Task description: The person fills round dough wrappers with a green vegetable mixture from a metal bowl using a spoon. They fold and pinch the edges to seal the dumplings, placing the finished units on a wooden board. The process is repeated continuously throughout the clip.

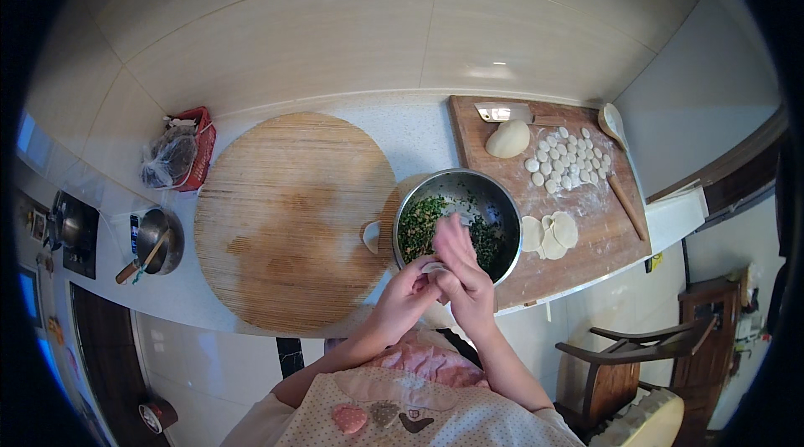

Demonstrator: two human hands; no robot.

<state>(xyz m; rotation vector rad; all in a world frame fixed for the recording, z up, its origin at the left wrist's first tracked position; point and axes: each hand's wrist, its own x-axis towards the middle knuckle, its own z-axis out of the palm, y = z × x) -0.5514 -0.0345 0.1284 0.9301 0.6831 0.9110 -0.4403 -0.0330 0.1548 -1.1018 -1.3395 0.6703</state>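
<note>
A pale dumpling, mostly hidden by fingers, is held between my two hands above the near rim of a steel bowl. My left hand curls around it from the left. From the right, my right hand presses its thumb side against the dough, its blurred fingers stretched over the bowl. Inside the bowl lies chopped green filling, part of it covered by my right hand. One folded dumpling rests at the right edge of the round slatted mat.
To the right, a wooden board carries flat dough wrappers, several dough pieces, a dough lump, a cleaver and a rolling pin. A red basket and a dark pan stand left.
</note>
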